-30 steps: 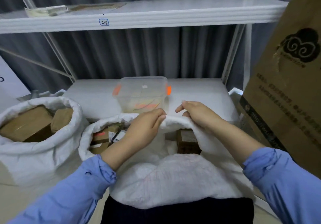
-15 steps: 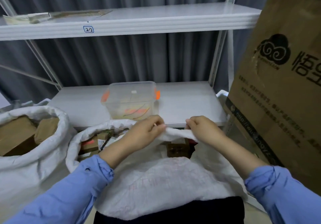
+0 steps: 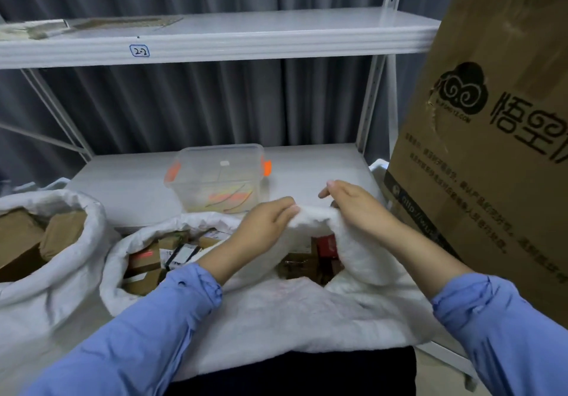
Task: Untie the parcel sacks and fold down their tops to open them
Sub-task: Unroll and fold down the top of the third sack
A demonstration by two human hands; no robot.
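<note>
While left hand [image 3: 264,222] and right hand [image 3: 358,209] fingers pinch the sack [image 3: 276,312] rim, a cardboard box [image 3: 491,186] stands beside.

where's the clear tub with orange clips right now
In the head view the clear tub sits on the lower shelf, left of centre, just beyond the left hand gripping the sack.

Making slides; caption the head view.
Left hand and right hand pinch the far rim of the nearest sack beside an opened sack.

Soft, even indoor light from above, dim shade under the shelf [image 3: 246,48], slight overall blur, wide-angle bending at edges.
</note>
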